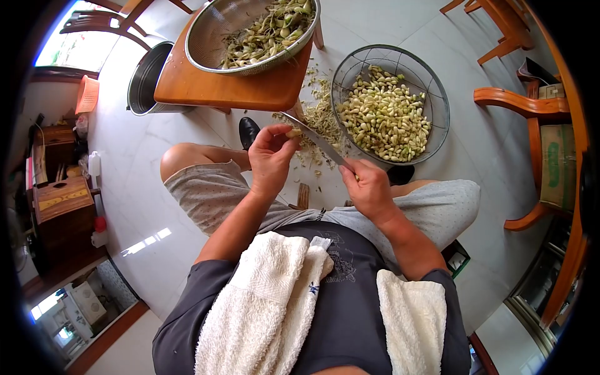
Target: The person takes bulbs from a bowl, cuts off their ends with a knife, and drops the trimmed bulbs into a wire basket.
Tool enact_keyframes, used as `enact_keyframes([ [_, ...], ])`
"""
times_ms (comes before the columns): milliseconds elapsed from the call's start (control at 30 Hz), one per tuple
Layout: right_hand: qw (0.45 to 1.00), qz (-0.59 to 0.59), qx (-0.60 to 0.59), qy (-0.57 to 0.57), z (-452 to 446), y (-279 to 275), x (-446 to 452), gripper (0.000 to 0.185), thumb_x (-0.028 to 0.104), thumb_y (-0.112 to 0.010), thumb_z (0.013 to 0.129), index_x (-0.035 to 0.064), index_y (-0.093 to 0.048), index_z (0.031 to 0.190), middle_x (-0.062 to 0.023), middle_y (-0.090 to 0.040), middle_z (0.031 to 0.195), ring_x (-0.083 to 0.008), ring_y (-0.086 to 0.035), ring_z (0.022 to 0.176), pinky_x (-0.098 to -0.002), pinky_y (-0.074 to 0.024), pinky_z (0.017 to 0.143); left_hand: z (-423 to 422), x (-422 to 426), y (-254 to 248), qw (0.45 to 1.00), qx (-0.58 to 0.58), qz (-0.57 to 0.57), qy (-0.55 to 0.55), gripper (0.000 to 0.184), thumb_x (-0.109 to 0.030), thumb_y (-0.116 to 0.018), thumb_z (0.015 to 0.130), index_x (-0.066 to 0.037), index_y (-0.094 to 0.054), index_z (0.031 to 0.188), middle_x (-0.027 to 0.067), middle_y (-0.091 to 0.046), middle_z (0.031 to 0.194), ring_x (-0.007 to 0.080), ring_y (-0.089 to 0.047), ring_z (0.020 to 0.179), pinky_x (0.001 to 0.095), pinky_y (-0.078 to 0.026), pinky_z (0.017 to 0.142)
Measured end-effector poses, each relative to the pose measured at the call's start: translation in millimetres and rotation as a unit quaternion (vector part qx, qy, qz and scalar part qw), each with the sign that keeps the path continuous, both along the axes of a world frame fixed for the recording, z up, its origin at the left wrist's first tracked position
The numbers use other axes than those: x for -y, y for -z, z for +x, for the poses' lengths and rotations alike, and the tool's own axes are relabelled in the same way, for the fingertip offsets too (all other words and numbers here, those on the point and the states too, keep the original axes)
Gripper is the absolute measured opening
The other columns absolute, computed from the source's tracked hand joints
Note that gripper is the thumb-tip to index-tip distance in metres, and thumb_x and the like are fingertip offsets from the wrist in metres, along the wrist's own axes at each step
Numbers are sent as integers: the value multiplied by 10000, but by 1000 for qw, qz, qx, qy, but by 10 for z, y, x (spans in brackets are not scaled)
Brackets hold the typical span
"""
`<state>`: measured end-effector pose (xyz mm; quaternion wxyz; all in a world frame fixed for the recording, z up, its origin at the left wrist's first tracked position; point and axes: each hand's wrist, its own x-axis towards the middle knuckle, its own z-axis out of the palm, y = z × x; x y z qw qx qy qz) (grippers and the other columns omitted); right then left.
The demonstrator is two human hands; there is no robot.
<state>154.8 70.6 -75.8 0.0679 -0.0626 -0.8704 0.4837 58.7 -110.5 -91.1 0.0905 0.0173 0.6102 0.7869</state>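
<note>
My left hand [270,156] pinches a small pale bulb [293,133] between thumb and fingertips. In my right hand [370,190] is the handle of a knife [324,146]. Its long blade slants up and left, with the tip near the bulb; whether they touch I cannot tell. Beyond the knife, a wire basket [442,119] on the floor holds many trimmed pale bulbs [387,112]. A metal colander [203,47] on a wooden stool [219,92] contains bulbs with stems and roots [272,37]. Cut trimmings [322,112] lie scattered on the floor between stool and basket.
A dark metal bucket [142,84] stands left of the stool. Wooden chairs [525,106] are at the right, with a carton [557,165] beside them. An orange plastic basket [88,94] is at the far left. A white towel [262,300] hangs over my chest.
</note>
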Motion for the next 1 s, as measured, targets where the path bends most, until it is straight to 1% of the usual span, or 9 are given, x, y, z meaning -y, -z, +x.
enact_keyframes([
  [233, 980, 118, 155, -43, 37, 374, -144, 194, 202, -590, 827, 24, -636, 766, -196, -613, 736, -382, -594, 734, -449, -466, 640, -49, -41, -160, 998, -18, 42, -35, 190, 71, -609, 826, 17, -572, 1005, 110, -649, 922, 163, -642, 807, 278, -541, 702],
  [400, 963, 132, 222, -75, -28, 384, -188, 192, 208, -569, 821, 37, -633, 762, -204, -629, 788, -395, -605, 777, -478, -481, 711, -142, -209, -161, 999, 16, 26, 40, 205, 18, -650, 825, 21, -593, 1021, 63, -648, 841, 125, -628, 692, 243, -526, 637],
  [533, 952, 169, 207, -147, 39, 638, -160, 219, 231, -578, 800, 27, -636, 745, -213, -619, 749, -406, -599, 751, -488, -474, 696, -355, -780, -147, 985, -7, -80, 152, 272, -58, -665, 835, 29, -590, 1082, 80, -654, 880, 117, -622, 743, 253, -515, 633],
  [667, 947, 164, 221, -164, 40, 653, -168, 225, 242, -584, 784, 27, -644, 753, -220, -615, 744, -414, -593, 747, -493, -472, 687, -559, -1358, -118, 913, -216, -284, 199, 463, -220, -683, 813, 8, -555, 1195, 196, -635, 1038, 326, -631, 872, 380, -506, 759],
  [700, 950, 165, 211, -158, 49, 654, -185, 226, 240, -584, 788, 24, -645, 759, -220, -618, 749, -414, -594, 748, -493, -472, 689, -591, -1390, -224, 906, -263, -281, 178, 401, -245, -671, 815, 0, -603, 1125, 202, -643, 1025, 369, -621, 864, 405, -495, 768],
  [800, 948, 151, 243, -140, 18, 575, -224, 203, 213, -569, 783, 25, -644, 769, -211, -629, 797, -402, -604, 784, -493, -480, 725, -955, -1245, -771, 898, -203, -317, 230, 284, -196, -645, 843, -24, -650, 1069, 131, -670, 840, 182, -634, 728, 316, -508, 666],
  [867, 942, 143, 264, -147, -8, 594, -249, 215, 217, -560, 794, 23, -653, 789, -216, -630, 803, -403, -606, 787, -487, -484, 723, -1370, -1054, -1088, 922, -170, -300, 175, 211, -173, -629, 846, -12, -675, 975, 114, -673, 766, 166, -635, 705, 316, -507, 658],
  [933, 938, 139, 276, -154, -27, 563, -255, 220, 218, -552, 801, 24, -655, 797, -217, -630, 807, -402, -607, 789, -485, -486, 725, -2040, -851, -1059, 890, -261, -365, 77, 193, -157, -632, 834, -16, -678, 957, 110, -679, 791, 173, -638, 693, 301, -507, 650],
  [1000, 937, 142, 269, -171, -22, 624, -255, 226, 222, -541, 812, 23, -648, 794, -212, -633, 804, -399, -609, 787, -482, -486, 723, -2649, -696, -997, 845, -301, -442, 29, 177, -137, -594, 796, -37, -682, 912, 156, -674, 801, 274, -659, 740, 358, -510, 693],
])
